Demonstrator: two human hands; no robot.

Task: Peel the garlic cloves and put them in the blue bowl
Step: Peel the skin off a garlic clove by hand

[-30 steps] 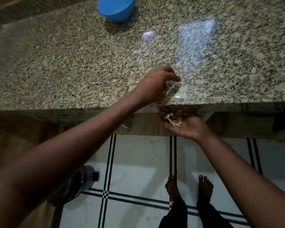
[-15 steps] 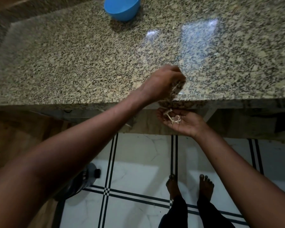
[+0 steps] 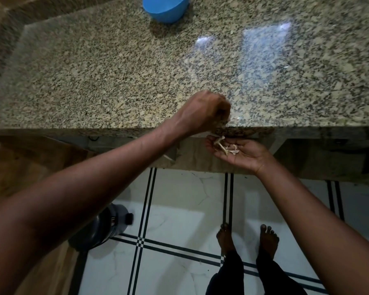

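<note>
The blue bowl (image 3: 166,7) stands at the far edge of the granite counter (image 3: 115,71); its inside is out of view. My left hand (image 3: 202,112) sits at the counter's near edge with its fingers curled down onto the stone, brushing pale garlic skins toward the edge. My right hand (image 3: 241,154) is cupped palm up just below the edge, and a small heap of garlic skins (image 3: 224,146) lies in its palm. No whole clove shows anywhere.
A dark round container (image 3: 103,226) stands on the tiled floor by a wooden cabinet (image 3: 19,167) to the left. My bare feet (image 3: 247,239) are on the white tiles below the counter.
My left hand has slid from farther in on the counter to its near edge, sweeping skins along. The right hand stays cupped beneath. The view shifted a little, so the bowl sits further right.
</note>
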